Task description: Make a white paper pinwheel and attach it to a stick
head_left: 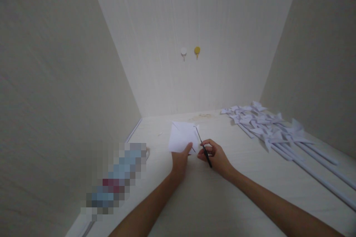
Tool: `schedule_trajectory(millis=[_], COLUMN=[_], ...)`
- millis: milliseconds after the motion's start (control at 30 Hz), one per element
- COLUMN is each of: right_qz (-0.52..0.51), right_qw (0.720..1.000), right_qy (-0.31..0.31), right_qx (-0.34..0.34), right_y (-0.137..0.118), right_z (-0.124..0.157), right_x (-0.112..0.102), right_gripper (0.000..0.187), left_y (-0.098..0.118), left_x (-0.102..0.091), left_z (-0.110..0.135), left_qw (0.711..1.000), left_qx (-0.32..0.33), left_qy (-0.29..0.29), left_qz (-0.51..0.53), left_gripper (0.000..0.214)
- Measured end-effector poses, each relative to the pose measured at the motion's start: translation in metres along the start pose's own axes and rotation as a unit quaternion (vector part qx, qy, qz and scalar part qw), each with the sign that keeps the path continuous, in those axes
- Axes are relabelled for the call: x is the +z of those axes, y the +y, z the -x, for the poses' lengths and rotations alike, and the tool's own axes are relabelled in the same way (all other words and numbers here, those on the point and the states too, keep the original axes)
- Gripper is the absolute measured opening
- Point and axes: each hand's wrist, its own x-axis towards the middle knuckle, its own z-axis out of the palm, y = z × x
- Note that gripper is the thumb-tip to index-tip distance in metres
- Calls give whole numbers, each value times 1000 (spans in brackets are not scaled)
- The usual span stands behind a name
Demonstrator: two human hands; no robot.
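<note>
A white square sheet of paper [182, 136] is gripped near its lower edge by my left hand [181, 157], thumb on top and the other fingers hidden underneath. Diagonal lines, cuts or creases, run in from its corners. My right hand [215, 155] is closed around a slim tool [206, 153] with a black handle and a thin metal shaft bent at the tip. That tip lies over the paper's upper right corner; whether it touches cannot be made out.
On the right of the pale table [236, 200] lies a pile of white paper pinwheels [258, 122] with long white sticks [319, 183]. A pixelated long object [119, 177] sits at left. Walls enclose three sides; a white hook [183, 52] and yellow hook [197, 50] hang on the back one.
</note>
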Motion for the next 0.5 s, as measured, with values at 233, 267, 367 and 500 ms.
schedule_trajectory(millis=[233,267,367,500], right_qz=[-46,-61,-97,-106], right_qw=[998,998,994,993], right_qy=[31,34,44,40], right_qx=[7,8,13,20], right_y=[2,2,2,1], right_z=[-3,-3,-4,-4], right_x=[-1,-1,0,0], right_gripper=[44,44,46,45], left_y=[3,4,6,8], left_x=[1,1,0,0], left_z=[6,7,8,9], left_qw=[995,994,991,988], left_qx=[74,73,82,92], left_qy=[-33,-44,-76,-100], left_qz=[-65,-65,-73,-78], left_gripper=[17,14,6,9])
